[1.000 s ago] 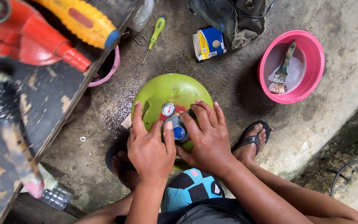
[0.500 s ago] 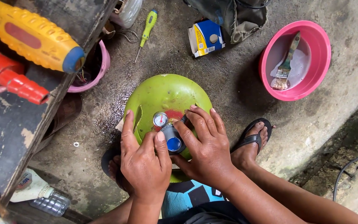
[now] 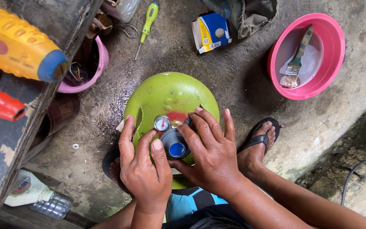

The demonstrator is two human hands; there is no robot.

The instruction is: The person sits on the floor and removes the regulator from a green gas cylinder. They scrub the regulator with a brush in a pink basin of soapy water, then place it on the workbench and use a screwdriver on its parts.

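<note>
A green gas cylinder (image 3: 170,95) stands on the concrete floor between my feet. On its top sits a grey regulator (image 3: 173,143) with a blue centre and a small round gauge (image 3: 162,123). My left hand (image 3: 142,169) rests on the cylinder's left shoulder, its fingers against the regulator's left side. My right hand (image 3: 210,152) wraps the regulator from the right, fingertips reaching the red valve area beside the gauge.
A pink basin (image 3: 314,85) holding a paintbrush (image 3: 295,63) and water sits at the upper right. A blue and white box (image 3: 212,32), a green screwdriver (image 3: 147,23), a pink bowl (image 3: 100,63), a plastic bottle (image 3: 34,195) and a dark bench (image 3: 5,140) with yellow and red tools surround me.
The view has shifted so the cylinder and hands sit slightly lower and left in frame. Both hands stay on the regulator, with the fingers a little more closed around it.
</note>
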